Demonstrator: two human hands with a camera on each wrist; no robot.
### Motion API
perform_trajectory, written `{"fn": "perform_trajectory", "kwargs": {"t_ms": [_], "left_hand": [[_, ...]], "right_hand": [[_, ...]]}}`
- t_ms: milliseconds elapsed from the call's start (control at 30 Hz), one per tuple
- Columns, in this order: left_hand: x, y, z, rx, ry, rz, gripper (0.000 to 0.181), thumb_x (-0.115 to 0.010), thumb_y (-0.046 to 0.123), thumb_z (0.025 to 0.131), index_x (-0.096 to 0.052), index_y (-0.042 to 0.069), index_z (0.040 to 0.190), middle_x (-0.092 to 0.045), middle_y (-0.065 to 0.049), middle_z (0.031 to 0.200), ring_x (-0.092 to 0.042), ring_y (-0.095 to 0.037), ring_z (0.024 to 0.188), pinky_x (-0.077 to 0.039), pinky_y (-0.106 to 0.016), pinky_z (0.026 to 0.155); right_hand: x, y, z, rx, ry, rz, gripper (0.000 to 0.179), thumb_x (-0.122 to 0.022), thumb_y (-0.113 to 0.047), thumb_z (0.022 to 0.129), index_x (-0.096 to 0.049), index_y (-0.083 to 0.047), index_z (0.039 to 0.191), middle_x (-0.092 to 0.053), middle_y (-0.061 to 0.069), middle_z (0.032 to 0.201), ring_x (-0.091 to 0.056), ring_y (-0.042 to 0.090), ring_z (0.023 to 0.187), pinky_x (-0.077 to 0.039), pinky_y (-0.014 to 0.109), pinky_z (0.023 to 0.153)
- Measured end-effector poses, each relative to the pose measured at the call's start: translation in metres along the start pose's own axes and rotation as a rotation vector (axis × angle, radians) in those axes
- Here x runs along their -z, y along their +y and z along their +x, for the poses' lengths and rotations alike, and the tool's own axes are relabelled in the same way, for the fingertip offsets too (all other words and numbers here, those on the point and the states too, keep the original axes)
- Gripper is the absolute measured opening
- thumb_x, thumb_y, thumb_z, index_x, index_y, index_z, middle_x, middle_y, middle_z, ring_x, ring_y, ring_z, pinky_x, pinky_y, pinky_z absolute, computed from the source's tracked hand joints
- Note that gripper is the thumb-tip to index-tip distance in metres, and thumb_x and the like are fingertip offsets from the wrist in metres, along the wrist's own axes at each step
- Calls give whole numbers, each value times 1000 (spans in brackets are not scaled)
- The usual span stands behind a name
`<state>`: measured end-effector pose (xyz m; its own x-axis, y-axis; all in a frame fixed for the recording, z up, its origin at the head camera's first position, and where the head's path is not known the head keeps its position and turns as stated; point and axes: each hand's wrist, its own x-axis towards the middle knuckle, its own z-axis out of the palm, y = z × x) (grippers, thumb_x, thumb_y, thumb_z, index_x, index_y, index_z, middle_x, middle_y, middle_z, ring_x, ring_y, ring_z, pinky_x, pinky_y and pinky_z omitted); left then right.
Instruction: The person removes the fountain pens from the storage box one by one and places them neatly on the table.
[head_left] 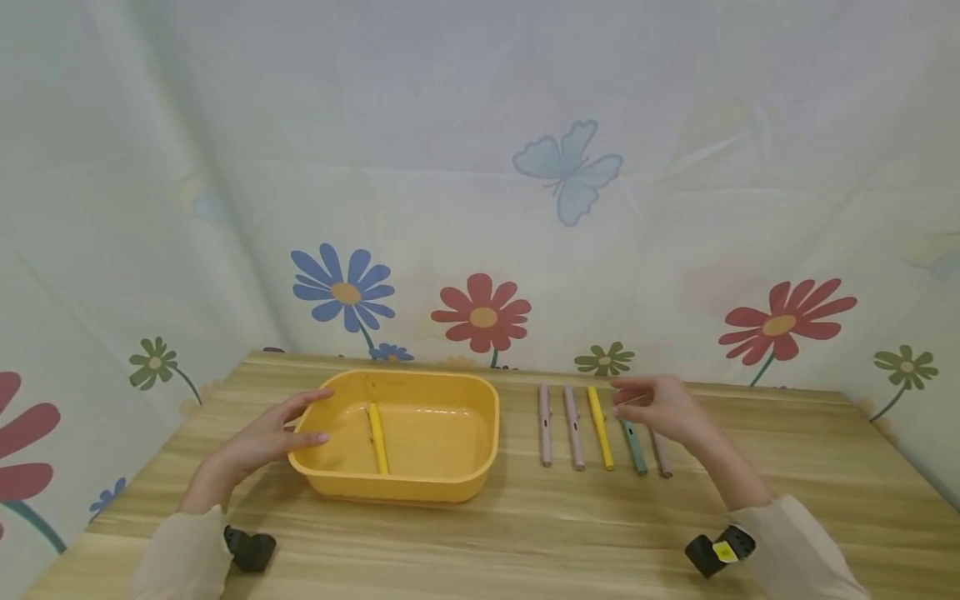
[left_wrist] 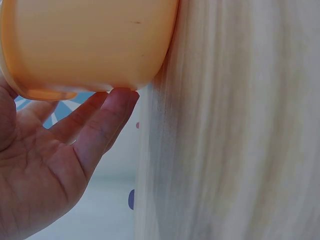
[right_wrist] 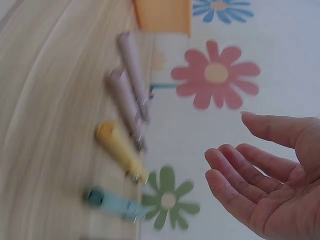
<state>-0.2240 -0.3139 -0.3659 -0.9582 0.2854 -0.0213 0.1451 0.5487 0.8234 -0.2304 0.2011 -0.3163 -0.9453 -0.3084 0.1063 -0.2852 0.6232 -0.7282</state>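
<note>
My left hand (head_left: 258, 442) holds the left end of a yellow plastic tub (head_left: 405, 489), thumb over the rim; in the left wrist view several fingers (left_wrist: 117, 107) touch the tub's outer wall. Inside the tub lies a yellow pen (head_left: 378, 437). To its right, a row of pens lies on the table: two lilac pens (head_left: 545, 425) (head_left: 574, 427), a yellow pen (head_left: 600, 427), a teal pen (head_left: 633, 447) and a dull purple pen (head_left: 661, 454). My right hand (head_left: 667, 408) hovers over the last two, fingers loosely bent with nothing in them, partly hiding their far ends.
The wood-grain table (head_left: 525, 542) runs back to a pale curtain (head_left: 420, 208) printed with flowers and a butterfly. A black wrist camera (head_left: 251, 550) sits at the left cuff, another black camera (head_left: 716, 552) at the right.
</note>
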Motion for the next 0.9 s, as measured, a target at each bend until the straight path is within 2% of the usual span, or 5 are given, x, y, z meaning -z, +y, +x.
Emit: {"fn": "perform_trajectory", "kwargs": {"t_ms": [233,600,900], "left_hand": [[0,2,-1,9,-4,-15,72,-67,24,82,-29,3,140,-14,-29,146,-13,-54,128,-44,-51,88],[0,2,-1,11,-4,-15,70,-66,22,83,-28,4,140,-13,-29,146,-14,-55,127,-45,-50,87],[-1,2,0,14,-10,-21,72,-66,23,84,-27,4,141,-12,-30,145,-17,-57,125,-49,-46,82]], "right_hand": [[-24,-30,16,39,-40,81,44,-65,-12,84,-53,5,122,-62,19,106,-62,28,95,-52,34,77],[-63,-67,34,121,-86,185,39,-66,-7,82,-56,7,118,-64,16,103,-61,26,94,-52,31,77],[-88,-87,44,156,-112,226,39,-68,-9,81,-58,5,116,-64,17,104,-62,23,94,-52,29,79]]}}
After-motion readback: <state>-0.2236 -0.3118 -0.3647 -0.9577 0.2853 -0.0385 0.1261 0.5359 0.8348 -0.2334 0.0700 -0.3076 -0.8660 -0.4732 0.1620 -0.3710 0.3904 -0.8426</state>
